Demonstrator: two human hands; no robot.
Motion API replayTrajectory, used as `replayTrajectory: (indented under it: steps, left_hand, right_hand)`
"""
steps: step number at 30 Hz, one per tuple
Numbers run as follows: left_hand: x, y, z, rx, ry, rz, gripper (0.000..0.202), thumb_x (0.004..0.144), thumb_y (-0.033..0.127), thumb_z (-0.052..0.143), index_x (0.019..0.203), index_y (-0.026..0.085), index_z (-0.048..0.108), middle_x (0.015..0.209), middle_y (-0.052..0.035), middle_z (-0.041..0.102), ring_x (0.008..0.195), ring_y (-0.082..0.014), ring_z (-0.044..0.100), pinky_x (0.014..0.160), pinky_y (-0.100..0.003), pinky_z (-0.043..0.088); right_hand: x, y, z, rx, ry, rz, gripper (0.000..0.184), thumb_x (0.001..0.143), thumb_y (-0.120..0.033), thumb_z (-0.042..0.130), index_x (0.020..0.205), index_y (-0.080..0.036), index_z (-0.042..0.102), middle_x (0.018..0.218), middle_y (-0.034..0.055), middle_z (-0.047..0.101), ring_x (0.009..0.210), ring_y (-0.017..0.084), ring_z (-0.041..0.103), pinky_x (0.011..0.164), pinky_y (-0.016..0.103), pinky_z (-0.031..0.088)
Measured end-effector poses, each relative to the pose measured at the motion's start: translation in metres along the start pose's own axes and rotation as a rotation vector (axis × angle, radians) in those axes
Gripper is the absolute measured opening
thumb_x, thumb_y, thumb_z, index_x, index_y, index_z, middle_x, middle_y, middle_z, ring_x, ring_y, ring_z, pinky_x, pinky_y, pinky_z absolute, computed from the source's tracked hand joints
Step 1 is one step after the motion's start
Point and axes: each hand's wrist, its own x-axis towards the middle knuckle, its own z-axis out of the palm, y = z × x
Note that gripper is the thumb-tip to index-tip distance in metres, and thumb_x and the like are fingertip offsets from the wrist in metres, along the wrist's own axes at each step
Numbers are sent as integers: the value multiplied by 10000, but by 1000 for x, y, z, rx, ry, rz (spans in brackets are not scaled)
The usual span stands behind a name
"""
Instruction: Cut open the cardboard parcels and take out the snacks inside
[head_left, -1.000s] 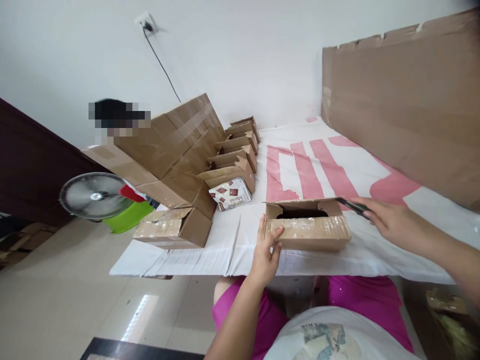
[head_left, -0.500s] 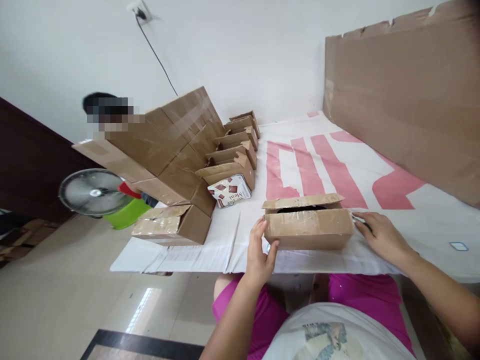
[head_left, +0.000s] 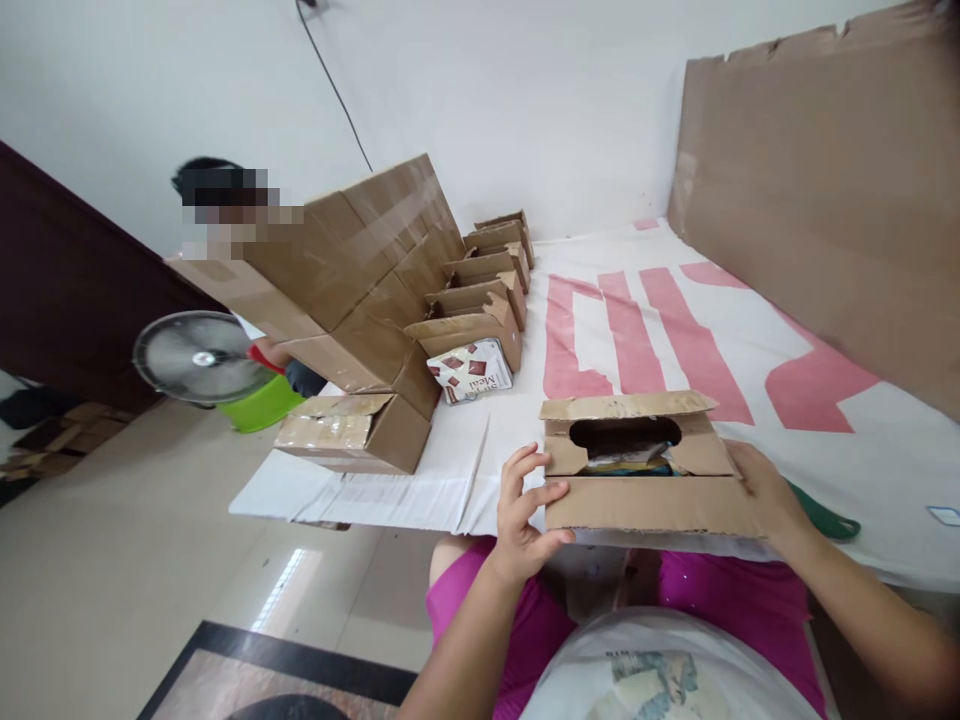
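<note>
A small brown cardboard box [head_left: 649, 503] sits at the near edge of the white table [head_left: 450, 470], its top flaps partly open with something colourful showing inside. My left hand [head_left: 525, 515] grips the box's left end, fingers curled round the corner. My right hand [head_left: 765, 490] holds the box's right end, fingers mostly hidden behind it. A dark green tool [head_left: 825, 515] lies on the table just right of my right hand.
Several cardboard boxes [head_left: 480, 300] line the table's left side, with a large stack [head_left: 352, 270] and a printed packet [head_left: 470, 370]. A person stands behind the stack. A tall cardboard sheet [head_left: 817, 190] leans at right. A fan [head_left: 199, 357] and green tub [head_left: 259, 405] are left.
My right hand set down the dark green tool and took the box's right end. The box was pulled toward me and tilted, so its open top now shows.
</note>
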Motion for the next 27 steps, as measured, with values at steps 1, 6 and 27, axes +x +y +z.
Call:
replayTrajectory:
  steps: [1,6,27]
  left_hand:
    - [-1,-1,0,5,4,6,515,859,663,530,1144,258,672,1347,-123,517,1342,-354,418,1087,-613,351]
    - [-9,-1,9,-32,25,-70,303,958,444,517,1104,245,693,1381,-128,476,1278,-283,495,985,-453,464]
    - [-20,-43,17,-515,-329,-567,1514,471,596,896,1548,266,-117,1642,-185,-77,1524,-367,-13,1222,-575,82]
  right_hand:
    - [1,-4,-3,107,46,40,420,950,-414,293,1220,-231,559,1158,135,662,1080,271,637,914,441,530]
    - [3,-33,-18,445,102,-135,790,820,-741,485,1445,-271,375,1523,135,396,1369,340,426,1082,520,422]
    - [26,-43,-30,-3,171,-613,103,830,-367,663,837,-277,613,1153,91,628,1068,326,612,910,532,508]
